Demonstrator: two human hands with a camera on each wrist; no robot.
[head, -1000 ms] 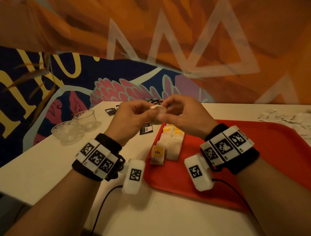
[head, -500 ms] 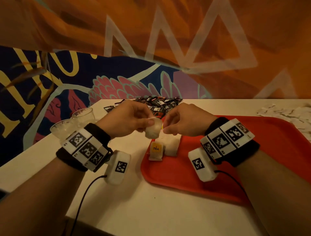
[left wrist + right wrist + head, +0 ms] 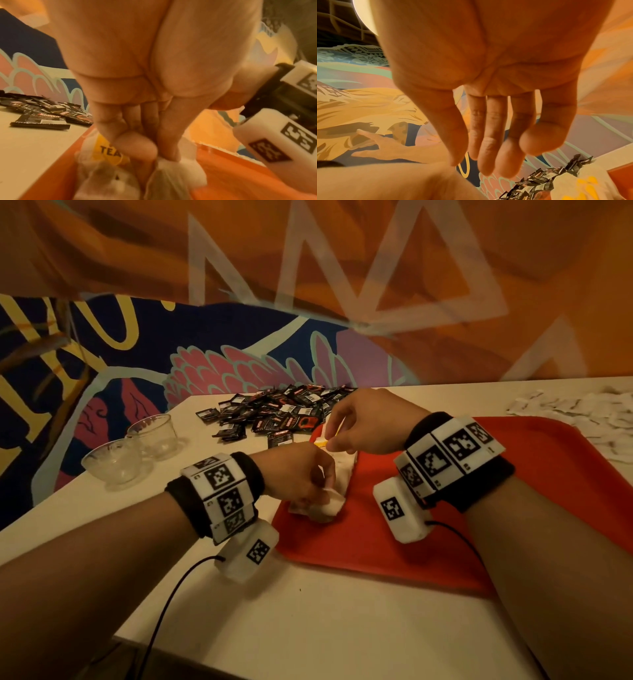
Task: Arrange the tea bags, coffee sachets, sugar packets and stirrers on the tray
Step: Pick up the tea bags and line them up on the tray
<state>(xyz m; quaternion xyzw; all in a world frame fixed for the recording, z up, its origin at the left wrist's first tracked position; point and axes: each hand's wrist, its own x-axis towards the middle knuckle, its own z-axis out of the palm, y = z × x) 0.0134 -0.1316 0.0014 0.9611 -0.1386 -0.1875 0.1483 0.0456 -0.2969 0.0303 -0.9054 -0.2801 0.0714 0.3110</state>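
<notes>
From the head view, the left hand point(image 3: 301, 474) pinched a tea bag point(image 3: 327, 506) at the red tray's point(image 3: 513, 508) near-left corner, beside the tea bag row point(image 3: 342, 470); the right hand point(image 3: 366, 422) hovered over the far end, coffee sachets point(image 3: 274, 409) piled beyond on the surface point(image 3: 308, 628).

The left wrist view showed fingertips point(image 3: 169, 151) nipping the bag's top.

The right wrist view showed relaxed, empty fingers point(image 3: 489, 135).

Dropped carelessly, the bag could knock the row crooked.

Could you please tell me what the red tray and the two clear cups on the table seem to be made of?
The red tray looks like moulded plastic: uniform colour, rounded raised rim, dull sheen. The two clear cups are see-through with bright rim highlights and look thin, so probably disposable plastic, though glass cannot be ruled out.
</notes>
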